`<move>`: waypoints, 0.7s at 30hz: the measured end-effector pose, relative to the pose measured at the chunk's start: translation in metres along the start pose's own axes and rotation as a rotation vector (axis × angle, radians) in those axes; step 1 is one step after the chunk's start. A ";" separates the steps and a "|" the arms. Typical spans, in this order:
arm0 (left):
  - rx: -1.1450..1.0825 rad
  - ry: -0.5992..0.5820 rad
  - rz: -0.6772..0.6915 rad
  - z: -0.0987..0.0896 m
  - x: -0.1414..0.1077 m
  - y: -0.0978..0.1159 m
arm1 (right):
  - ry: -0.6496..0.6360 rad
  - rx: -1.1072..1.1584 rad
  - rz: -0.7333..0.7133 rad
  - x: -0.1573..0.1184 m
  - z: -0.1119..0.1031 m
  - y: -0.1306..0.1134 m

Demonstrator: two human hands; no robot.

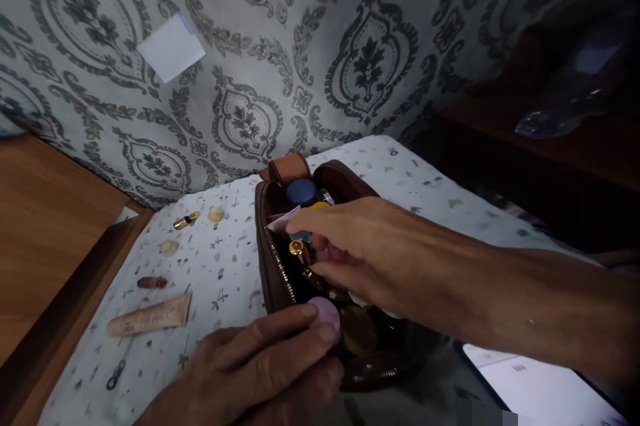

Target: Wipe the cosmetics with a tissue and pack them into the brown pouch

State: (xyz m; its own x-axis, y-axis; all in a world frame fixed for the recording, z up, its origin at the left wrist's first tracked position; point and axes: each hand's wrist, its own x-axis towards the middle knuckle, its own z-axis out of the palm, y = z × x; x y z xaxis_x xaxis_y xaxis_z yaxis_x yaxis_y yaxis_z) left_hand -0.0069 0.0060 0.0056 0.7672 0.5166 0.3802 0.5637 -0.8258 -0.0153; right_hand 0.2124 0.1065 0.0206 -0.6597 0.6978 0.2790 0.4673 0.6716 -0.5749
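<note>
A brown zippered cosmetic bag [273, 273] stands unzipped on the patterned sheet, packed with small items. My right hand [360, 246] reaches down into it from the right, fingers curled; whatever they grip is hidden. By those fingertips is a gold item with an orange-brown round end [297, 248]. My left hand [265, 353] is closed over the bag's near left edge, two fingertips lying on a lilac round lid [326, 316]. Beside that lid sits a yellowish round item [359, 331]. Toward the bag's back are a dark blue round lid [301, 193] and a white paper piece [283, 221].
Left on the sheet lie a beige tube [150, 316], a reddish-brown small tube [151, 283], a gold-and-dark lipstick [187, 220], two small cream-coloured pieces [215, 214] and a dark loop [115, 375]. A lit phone [540, 379] lies right. Patterned wall behind; wooden board [55, 233] left.
</note>
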 end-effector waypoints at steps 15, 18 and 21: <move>-0.035 0.191 -0.217 0.003 -0.054 0.013 | -0.076 -0.019 0.043 0.001 -0.007 -0.016; -0.086 0.193 -0.217 0.001 -0.065 0.008 | -0.103 -0.011 0.024 0.002 -0.005 -0.013; -0.107 0.120 -0.207 -0.004 -0.072 0.005 | -0.092 -0.055 0.013 0.003 -0.002 -0.015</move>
State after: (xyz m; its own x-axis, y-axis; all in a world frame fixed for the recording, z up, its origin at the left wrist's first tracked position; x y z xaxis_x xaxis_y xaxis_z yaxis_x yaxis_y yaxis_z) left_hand -0.0604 -0.0363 -0.0178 0.5938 0.6517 0.4720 0.6644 -0.7279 0.1692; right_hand 0.2049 0.0988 0.0313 -0.7032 0.6828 0.1984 0.5062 0.6767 -0.5347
